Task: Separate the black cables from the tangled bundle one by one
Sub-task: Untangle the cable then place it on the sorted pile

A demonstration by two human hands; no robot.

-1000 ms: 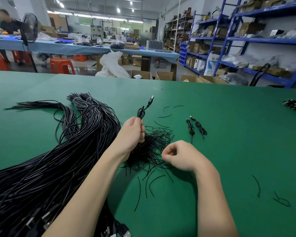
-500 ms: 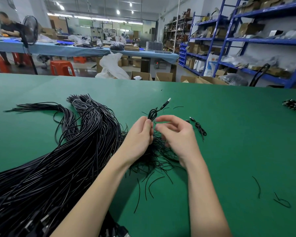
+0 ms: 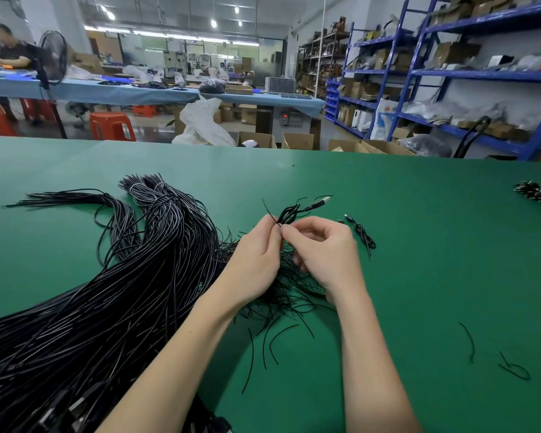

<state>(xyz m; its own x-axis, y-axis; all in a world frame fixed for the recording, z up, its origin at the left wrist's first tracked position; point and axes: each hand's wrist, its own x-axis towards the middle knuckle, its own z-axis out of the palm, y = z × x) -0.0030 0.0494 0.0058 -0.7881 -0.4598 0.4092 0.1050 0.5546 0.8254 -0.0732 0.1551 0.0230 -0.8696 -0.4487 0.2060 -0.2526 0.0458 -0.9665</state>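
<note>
Both hands raised just above the green table [image 3: 419,245], fingertips meeting: left hand [image 3: 256,260] and right hand [image 3: 322,248] pinching a coiled cable [image 3: 289,214], plug pointing right. Beneath them, short black ties [image 3: 291,295]; leftward, the big cable bundle [image 3: 107,292]. Beyond, blue shelves [image 3: 450,73], orange stools [image 3: 111,125].

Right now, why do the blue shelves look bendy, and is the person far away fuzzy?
Head view: the wide lens bows and tilts the blue shelves near the edge; the distant person is blurred; the hands and coiled cable look sharp; ceiling lights glare white.
</note>
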